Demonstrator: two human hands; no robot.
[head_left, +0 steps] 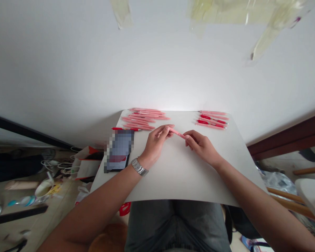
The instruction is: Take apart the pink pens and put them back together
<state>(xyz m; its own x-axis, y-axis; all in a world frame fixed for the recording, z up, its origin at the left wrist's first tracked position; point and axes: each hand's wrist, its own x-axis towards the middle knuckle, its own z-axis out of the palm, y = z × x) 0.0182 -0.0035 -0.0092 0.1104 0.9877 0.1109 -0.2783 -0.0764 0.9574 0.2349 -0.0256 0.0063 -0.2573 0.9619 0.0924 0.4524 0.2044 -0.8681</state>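
Observation:
Both my hands meet over the middle of a small white table and share one pink pen. My left hand, a metal watch on its wrist, pinches the pen's left end. My right hand closes its fingers round the right end. A pile of several pink pens lies at the table's far left. A smaller row of pink and red pens lies at the far right.
A phone rests on the table's left edge, with a single red pen just beyond it. The white wall rises right behind the table. Bags, a cup and clutter cover the floor to the left; a wooden chair stands to the right.

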